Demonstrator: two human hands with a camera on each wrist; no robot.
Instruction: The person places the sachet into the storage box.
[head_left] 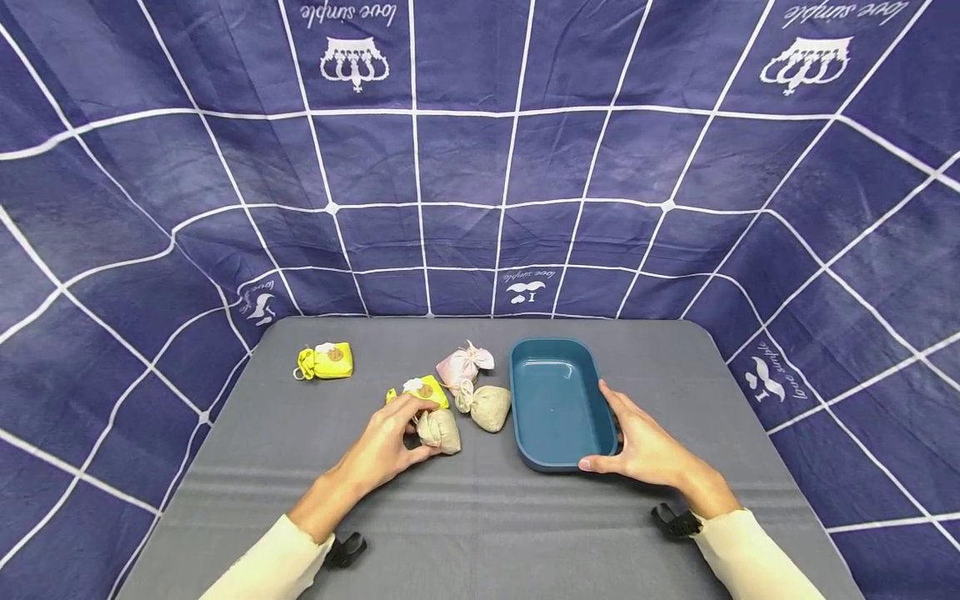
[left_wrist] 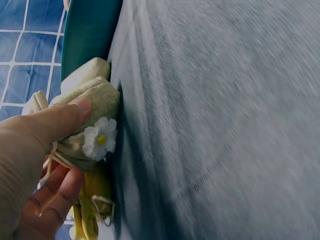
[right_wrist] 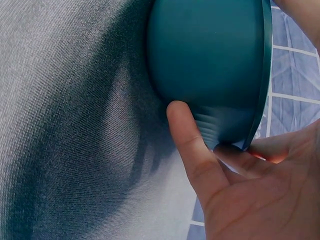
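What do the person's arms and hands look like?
The left hand and right hand are ungloved. Cream sleeves end short of both hands, and a small black fitting shows beside each sleeve's end.

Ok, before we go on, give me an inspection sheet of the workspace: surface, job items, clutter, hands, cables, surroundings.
Surface: grey cloth-covered table, lightly creased.
Job items: blue tray; held beige pouch, with a second yellow pouch just beyond it; pink pouch and other beige pouch left of the tray; far-left yellow pouch apart.
Clutter: nothing seen.
Left hand: pinches a beige pouch.
Right hand: holds the tray's near right corner.
Cables: nothing seen.
Surroundings: blue curtain with white grid lines.
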